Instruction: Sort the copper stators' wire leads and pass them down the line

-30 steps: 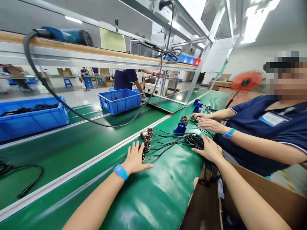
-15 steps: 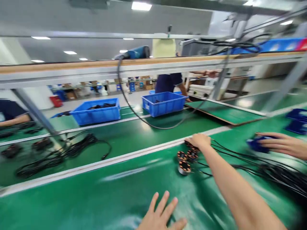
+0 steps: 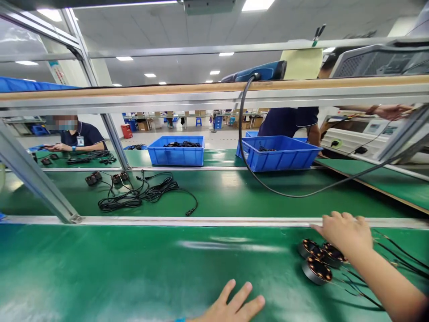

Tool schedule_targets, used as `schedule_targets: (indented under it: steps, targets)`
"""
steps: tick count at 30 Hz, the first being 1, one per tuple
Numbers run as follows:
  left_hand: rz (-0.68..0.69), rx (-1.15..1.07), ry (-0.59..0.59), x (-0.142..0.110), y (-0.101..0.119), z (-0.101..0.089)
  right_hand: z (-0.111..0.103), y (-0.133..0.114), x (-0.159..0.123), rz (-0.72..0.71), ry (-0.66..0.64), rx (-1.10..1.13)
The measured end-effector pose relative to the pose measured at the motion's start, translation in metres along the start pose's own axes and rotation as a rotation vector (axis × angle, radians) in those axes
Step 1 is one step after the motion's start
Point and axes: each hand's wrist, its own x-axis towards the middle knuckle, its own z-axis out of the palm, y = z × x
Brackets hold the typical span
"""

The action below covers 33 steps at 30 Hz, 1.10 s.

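Observation:
My left hand shows at the bottom middle, fingers spread over the green mat, holding nothing. To the right, my right hand is bent palm down near the white rail, its fingers curled and its thumb pointing left. What lies under its palm is hidden. Just below and left of it, ring-shaped motor stators with copper windings stand close together: a front one, a left one and one partly behind the hand. Black cables run off right, past my right wrist.
Beyond the white rail lie black cables and more stators. Two blue bins stand further back. A hanging cable loops down from a shelf. One co-worker sits far left; another stands behind the bins.
The view has swung right to left, so more of the left side shows. The co-worker's hand with a blue item at the right has left the view. My right hand stays by the stators.

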Motion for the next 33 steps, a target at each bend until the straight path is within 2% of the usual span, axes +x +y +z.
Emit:
schedule_targets:
  steps: [2, 3, 4, 5, 7, 9, 11, 13, 15, 17, 21, 23, 25, 30, 33]
  targets:
    - [-0.060, -0.128, -0.102, -0.007, -0.022, -0.010, -0.016, -0.030, -0.018, -0.157, 0.136, 0.102]
    - [-0.146, -0.181, -0.171, -0.012, -0.039, -0.015, -0.024, -0.049, -0.032, -0.255, 0.173, 0.203]
    - [-0.256, -0.241, -0.290, -0.017, -0.061, -0.020, -0.032, -0.069, -0.047, -0.355, 0.165, 0.326]
    - [-0.481, -0.238, -0.421, -0.024, -0.087, -0.025, -0.039, -0.090, -0.065, -0.448, 0.125, 0.453]
    - [-0.782, -0.116, -0.474, -0.045, -0.148, -0.035, -0.047, -0.131, -0.101, -0.627, 0.002, 0.646]
    - [-1.039, 0.041, -0.505, -0.074, -0.212, -0.044, -0.047, -0.165, -0.132, -0.733, -0.102, 0.745]
    - [-1.220, 0.163, -0.546, -0.107, -0.269, -0.054, -0.042, -0.188, -0.154, -0.762, -0.153, 0.788]
    - [-1.306, 0.220, -0.595, -0.135, -0.312, -0.062, -0.035, -0.202, -0.165, -0.755, -0.168, 0.808]
    - [-1.341, 0.237, -0.646, -0.152, -0.340, -0.066, -0.031, -0.207, -0.167, -0.752, -0.179, 0.817]
    - [-1.359, 0.226, -0.695, -0.157, -0.357, -0.064, -0.028, -0.208, -0.165, -0.758, -0.201, 0.822]
    - [-1.356, 0.183, -0.736, -0.148, -0.372, -0.059, -0.028, -0.207, -0.159, -0.752, -0.252, 0.827]
    - [-1.333, 0.184, -0.706, -0.142, -0.380, -0.069, -0.028, -0.207, -0.158, -0.750, -0.272, 0.833]
    - [-1.312, 0.225, -0.651, -0.137, -0.394, -0.091, -0.030, -0.207, -0.158, -0.748, -0.275, 0.844]
    - [-1.215, 0.432, -0.443, -0.119, -0.446, -0.166, -0.036, -0.206, -0.160, -0.726, -0.248, 0.877]
    - [-1.126, 0.516, -0.357, -0.101, -0.468, -0.199, -0.038, -0.206, -0.161, -0.729, -0.271, 0.875]
